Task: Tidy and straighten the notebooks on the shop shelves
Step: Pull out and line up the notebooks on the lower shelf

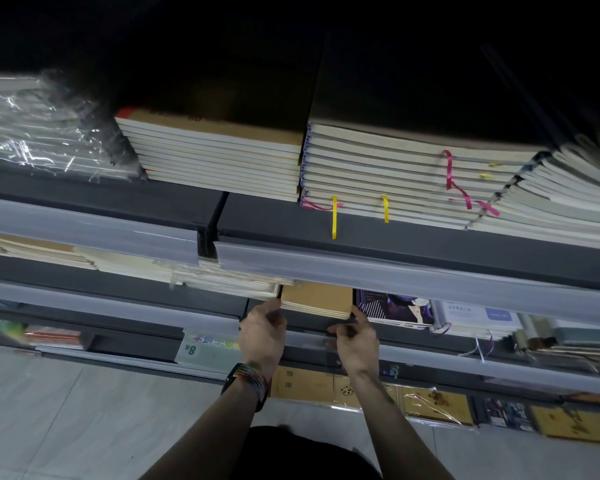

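Head view. A kraft-covered notebook stack (317, 299) lies flat on the middle shelf (118, 289), its front edge showing below the clear price rail (413, 271) of the shelf above. The left hand (262, 332) is at the stack's left front corner, fingers curled against it in a grip. The right hand (355, 341) is at the right front corner with the forefinger extended and touching the stack and the thumb spread wide; it grips nothing. A woven band (248, 377) sits on the left wrist.

A purple illustrated notebook (392, 308) lies just beside the stack on its right. On the upper shelf, cream-paged notebook piles (378, 168) carry yellow and pink ribbon markers. A green "8K" label (205, 348) hangs on a lower rail.
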The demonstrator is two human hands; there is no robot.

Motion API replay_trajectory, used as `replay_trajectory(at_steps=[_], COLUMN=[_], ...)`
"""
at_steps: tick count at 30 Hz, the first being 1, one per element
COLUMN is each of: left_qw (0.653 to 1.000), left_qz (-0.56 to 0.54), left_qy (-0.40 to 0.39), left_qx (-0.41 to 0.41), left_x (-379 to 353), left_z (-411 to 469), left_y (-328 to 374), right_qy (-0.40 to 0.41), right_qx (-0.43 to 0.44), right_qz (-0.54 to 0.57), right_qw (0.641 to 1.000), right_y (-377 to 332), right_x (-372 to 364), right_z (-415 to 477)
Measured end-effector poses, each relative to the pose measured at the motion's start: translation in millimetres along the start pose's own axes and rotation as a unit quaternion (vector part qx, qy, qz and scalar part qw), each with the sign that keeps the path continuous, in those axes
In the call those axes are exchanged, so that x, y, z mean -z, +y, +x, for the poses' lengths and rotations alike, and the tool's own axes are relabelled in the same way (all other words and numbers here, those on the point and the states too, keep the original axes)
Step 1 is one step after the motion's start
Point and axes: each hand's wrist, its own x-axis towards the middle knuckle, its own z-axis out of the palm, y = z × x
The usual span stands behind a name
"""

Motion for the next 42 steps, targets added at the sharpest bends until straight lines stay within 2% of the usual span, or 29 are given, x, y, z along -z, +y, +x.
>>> replay_trajectory(at_steps=[9, 14, 23, 34, 42], left_qw=[1.0, 0.999, 1.0, 1.0, 0.998], left_qz=[0.007, 0.011, 0.0, 0.011, 0.038], left_qy=[-0.007, -0.011, 0.011, -0.02, -0.04], left_qx=[0.027, 0.035, 0.02, 0.011, -0.014], left_x=[-3.9, -5.8, -10.4, -11.1, -10.1], left_z=[3.6, 8.1, 5.8, 10.6, 15.1], left_y=[-0.3, -3.6, -5.5, -8.6, -12.2], right_qy=[0.006, -0.005, -0.021, -0.019, -0.003], right_qx=[-0.011, -0.044, -0.045, -0.044, -0.017], right_qz=[-0.019, 0.038, 0.061, 0.069, 0.01], right_qw=[1.0, 0.998, 0.997, 0.996, 1.0], right_y=[-6.5, -5.2, -11.0, -6.2, -4.1], right_x=[1.3, -0.8, 5.0, 3.6, 6.5], right_z=[-5.2, -3.6, -9.5, -9.6, -11.1])
